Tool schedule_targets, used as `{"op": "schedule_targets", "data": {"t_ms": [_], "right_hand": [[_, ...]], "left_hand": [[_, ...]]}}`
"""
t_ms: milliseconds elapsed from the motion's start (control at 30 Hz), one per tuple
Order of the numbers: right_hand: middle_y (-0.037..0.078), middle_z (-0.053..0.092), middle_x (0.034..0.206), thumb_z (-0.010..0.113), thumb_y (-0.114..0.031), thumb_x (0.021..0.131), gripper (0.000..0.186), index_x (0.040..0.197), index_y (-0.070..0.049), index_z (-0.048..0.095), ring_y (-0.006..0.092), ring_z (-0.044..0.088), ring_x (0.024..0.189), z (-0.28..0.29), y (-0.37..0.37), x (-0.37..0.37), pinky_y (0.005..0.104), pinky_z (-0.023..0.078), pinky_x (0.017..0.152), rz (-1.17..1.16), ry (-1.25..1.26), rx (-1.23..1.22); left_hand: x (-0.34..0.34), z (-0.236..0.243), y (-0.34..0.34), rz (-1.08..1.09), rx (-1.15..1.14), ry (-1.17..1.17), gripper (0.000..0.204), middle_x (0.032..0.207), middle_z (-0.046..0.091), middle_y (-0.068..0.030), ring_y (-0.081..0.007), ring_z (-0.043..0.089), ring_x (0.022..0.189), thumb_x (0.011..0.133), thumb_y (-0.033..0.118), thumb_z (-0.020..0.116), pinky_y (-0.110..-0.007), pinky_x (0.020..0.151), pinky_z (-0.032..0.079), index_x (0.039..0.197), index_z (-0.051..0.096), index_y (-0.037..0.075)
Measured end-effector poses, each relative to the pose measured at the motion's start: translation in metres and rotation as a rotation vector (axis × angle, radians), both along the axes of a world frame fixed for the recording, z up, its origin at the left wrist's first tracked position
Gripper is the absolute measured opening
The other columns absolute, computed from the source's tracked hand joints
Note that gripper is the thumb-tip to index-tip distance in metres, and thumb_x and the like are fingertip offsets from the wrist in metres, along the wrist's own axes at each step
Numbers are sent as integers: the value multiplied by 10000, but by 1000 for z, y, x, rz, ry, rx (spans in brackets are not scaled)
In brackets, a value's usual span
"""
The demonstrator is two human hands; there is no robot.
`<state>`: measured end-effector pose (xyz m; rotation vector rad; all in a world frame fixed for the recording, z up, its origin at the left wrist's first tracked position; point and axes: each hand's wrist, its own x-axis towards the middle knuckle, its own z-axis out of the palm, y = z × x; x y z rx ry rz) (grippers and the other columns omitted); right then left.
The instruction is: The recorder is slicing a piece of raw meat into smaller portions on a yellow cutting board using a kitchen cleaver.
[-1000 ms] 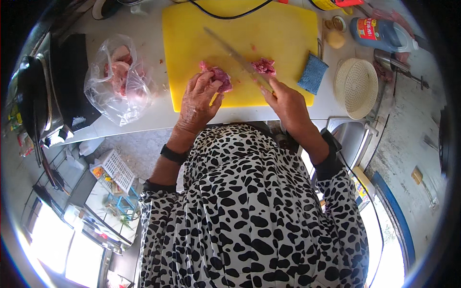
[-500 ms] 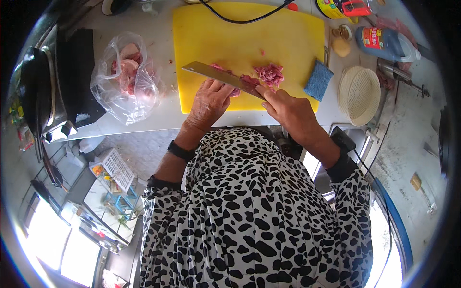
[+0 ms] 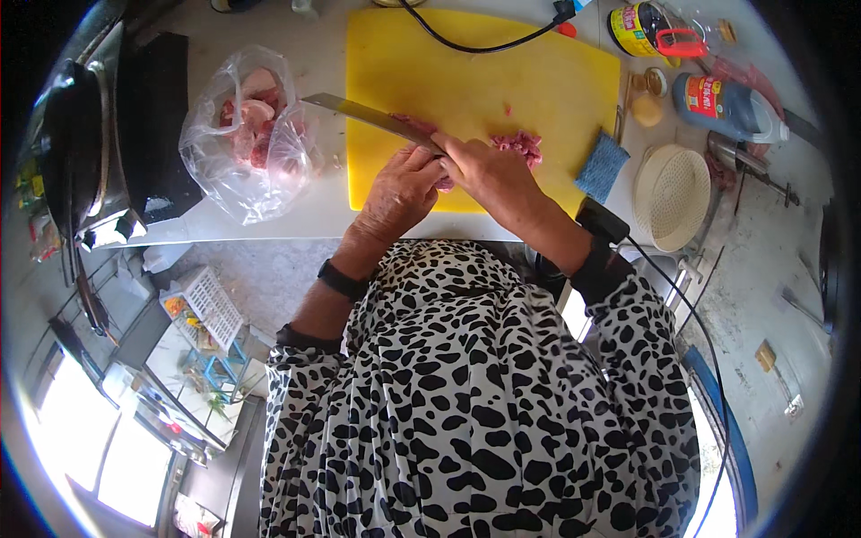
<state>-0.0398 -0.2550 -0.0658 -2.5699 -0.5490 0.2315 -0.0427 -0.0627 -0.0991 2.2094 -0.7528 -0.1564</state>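
Note:
My right hand [image 3: 491,172] grips a broad kitchen knife [image 3: 369,115], its blade slanting up to the left beyond the cutting board's edge. The handle is hidden in the fist. Close against it, my left hand [image 3: 399,191] has its fingers bent down on a piece of raw meat [image 3: 415,124], partly covered by blade and hands. Small cut pieces of red meat [image 3: 522,147] lie in a heap to the right on the yellow cutting board [image 3: 448,76]. How deep the blade sits in the meat cannot be seen.
Left of the board sits a clear plastic bag [image 3: 247,134] of meat chunks. To the right are a blue scouring pad [image 3: 602,167], a cream woven-look basket [image 3: 671,197], a dark jug [image 3: 731,108] and small jars [image 3: 647,109]. A black cable [image 3: 471,47] crosses the board's far edge.
My right hand and the knife have moved left, right up to my left hand. The blade now reaches past the board's left edge. My left hand stays on the meat; the whole view shifted slightly.

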Motion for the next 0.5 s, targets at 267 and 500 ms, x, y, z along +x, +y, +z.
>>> {"op": "schedule_targets", "data": {"t_ms": [267,500], "right_hand": [[193,657,806,615,-260,956,223,1000,-51,550,391,669,750,7,-34,-7,494,527,608,-207,10,24],[174,675,878,617,-263,961,375,1309,-128,571,372,676,809,43,-61,-47,479,532,665,-205,298,-42]], "left_hand": [[-10,-1,3,12,63,-87,281,1222,602,-121,-365,547,1234,773,39,710,-463,1026,474,1037,618,70],[-14,-10,1,80,126,-169,330,1235,613,-109,-353,567,1202,779,28,717,-452,993,495,1086,609,79]]}}
